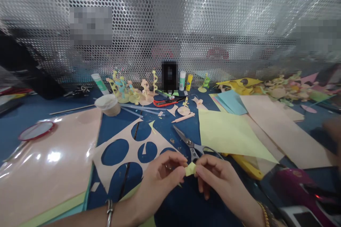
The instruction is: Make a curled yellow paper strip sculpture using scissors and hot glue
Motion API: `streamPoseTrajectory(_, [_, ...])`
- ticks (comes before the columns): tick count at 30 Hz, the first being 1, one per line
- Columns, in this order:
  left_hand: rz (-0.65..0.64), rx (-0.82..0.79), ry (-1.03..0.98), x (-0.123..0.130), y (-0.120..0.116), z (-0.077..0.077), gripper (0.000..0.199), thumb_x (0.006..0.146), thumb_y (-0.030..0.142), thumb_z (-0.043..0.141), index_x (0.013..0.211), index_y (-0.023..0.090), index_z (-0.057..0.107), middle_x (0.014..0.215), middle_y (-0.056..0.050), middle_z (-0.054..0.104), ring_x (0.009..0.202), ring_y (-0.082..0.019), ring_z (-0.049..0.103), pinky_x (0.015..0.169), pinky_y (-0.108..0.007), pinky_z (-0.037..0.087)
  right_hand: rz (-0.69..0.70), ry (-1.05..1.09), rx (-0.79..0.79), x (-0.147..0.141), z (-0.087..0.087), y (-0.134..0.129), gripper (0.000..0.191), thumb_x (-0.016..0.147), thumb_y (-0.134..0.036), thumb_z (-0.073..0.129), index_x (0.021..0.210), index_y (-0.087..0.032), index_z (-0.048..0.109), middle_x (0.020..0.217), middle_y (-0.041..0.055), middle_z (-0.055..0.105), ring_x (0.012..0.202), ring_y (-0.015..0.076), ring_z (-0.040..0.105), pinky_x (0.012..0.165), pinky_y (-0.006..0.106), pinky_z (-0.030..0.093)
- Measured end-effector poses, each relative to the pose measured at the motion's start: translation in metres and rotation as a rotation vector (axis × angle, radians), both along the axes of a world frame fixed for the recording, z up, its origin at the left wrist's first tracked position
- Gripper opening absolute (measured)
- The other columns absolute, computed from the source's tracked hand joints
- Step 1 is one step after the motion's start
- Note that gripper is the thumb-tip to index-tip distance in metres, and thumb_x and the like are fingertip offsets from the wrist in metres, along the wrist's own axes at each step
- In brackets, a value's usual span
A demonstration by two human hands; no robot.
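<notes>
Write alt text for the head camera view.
A left hand and right hand pinch a small piece of yellow paper above a blue work surface. Scissors lie just beyond, between a peach card with circles cut out and a pale yellow sheet. Small paper sculptures stand farther back.

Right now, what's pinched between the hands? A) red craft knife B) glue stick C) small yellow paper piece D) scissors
C. The left hand and right hand hold the small yellow paper piece between their fingertips, while the scissors lie beyond them, not held.
</notes>
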State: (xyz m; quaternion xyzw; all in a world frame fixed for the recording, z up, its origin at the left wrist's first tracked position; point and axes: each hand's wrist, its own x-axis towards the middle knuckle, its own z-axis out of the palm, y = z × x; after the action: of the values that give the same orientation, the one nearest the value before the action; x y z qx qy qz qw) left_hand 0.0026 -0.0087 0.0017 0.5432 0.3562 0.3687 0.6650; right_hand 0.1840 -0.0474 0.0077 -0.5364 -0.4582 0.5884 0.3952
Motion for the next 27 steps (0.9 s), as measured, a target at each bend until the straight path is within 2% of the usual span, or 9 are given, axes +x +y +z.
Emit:
streamPoseTrajectory(4, [0.063,0.120,0.072,0.0022,-0.0016,-0.0034,0.009,0.078,0.017,0.068,0.087,0.020,0.067,0.086,-0.002,0.064,0.079,-0.015,0.061,0.069,-0.023,0.051,0.013,-0.010,0.032,-0.0007,0.0000,-0.0021,0.037,0.081,-0.052,0.063,0.076,-0.016,0.058,0.054,-0.0043,0.052,0.046,0.0079,0.050,0.044,0.018,0.044])
streamPoseTrajectory(8, [0.048,0.127,0.163,0.0034,-0.0041,0.0006,0.023,0.076,0.003,0.056,0.084,0.021,0.068,0.084,-0.001,0.067,0.076,-0.014,0.062,0.071,-0.023,0.050,0.024,-0.001,0.012,-0.0006,0.0016,-0.0020,0.039,0.081,-0.054,0.061,0.075,-0.015,0.058,0.053,-0.0040,0.053,0.044,0.0071,0.049,0.044,0.018,0.044])
streamPoseTrajectory(11, [0.025,0.130,0.139,0.0013,-0.0043,0.0045,0.023,0.077,0.005,0.056,0.086,0.021,0.069,0.085,-0.001,0.068,0.078,-0.015,0.063,0.072,-0.023,0.051,0.029,-0.013,0.008,-0.0011,0.0023,-0.0013,0.040,0.082,-0.054,0.060,0.075,-0.015,0.057,0.052,-0.0038,0.053,0.045,0.0075,0.050,0.044,0.018,0.044])
streamPoseTrajectory(15, [0.053,0.178,0.095,0.0003,-0.0035,0.0037,0.015,0.077,0.015,0.068,0.091,0.022,0.070,0.090,-0.003,0.068,0.083,-0.017,0.064,0.072,-0.023,0.052,0.034,-0.030,0.035,-0.0024,0.0024,-0.0021,0.035,0.083,-0.050,0.061,0.076,-0.016,0.057,0.055,-0.0040,0.052,0.049,0.0081,0.051,0.046,0.018,0.045])
streamPoseTrajectory(18, [0.065,0.259,0.130,0.0023,-0.0028,0.0005,0.017,0.077,0.010,0.066,0.086,0.023,0.072,0.087,-0.002,0.068,0.082,-0.016,0.064,0.070,-0.022,0.051,0.039,-0.007,0.024,-0.0022,0.0019,-0.0026,0.034,0.080,-0.049,0.064,0.075,-0.016,0.058,0.055,-0.0042,0.052,0.048,0.0082,0.051,0.045,0.018,0.045])
streamPoseTrajectory(23, [0.045,0.359,0.186,0.0031,-0.0027,-0.0019,0.035,0.075,-0.001,0.058,0.091,0.026,0.073,0.088,-0.001,0.069,0.081,-0.014,0.065,0.071,-0.022,0.050,0.027,0.012,-0.018,-0.0011,0.0009,-0.0009,0.040,0.078,-0.055,0.064,0.073,-0.016,0.057,0.050,-0.0037,0.054,0.042,0.0069,0.049,0.043,0.018,0.044])
streamPoseTrajectory(27, [0.042,0.347,0.177,0.0015,-0.0032,0.0007,0.022,0.074,0.007,0.069,0.087,0.024,0.075,0.089,-0.002,0.071,0.084,-0.016,0.065,0.077,-0.024,0.051,0.049,0.022,-0.031,-0.0019,0.0015,-0.0005,0.045,0.076,-0.059,0.064,0.074,-0.015,0.058,0.051,-0.0035,0.054,0.043,0.0071,0.050,0.043,0.019,0.045])
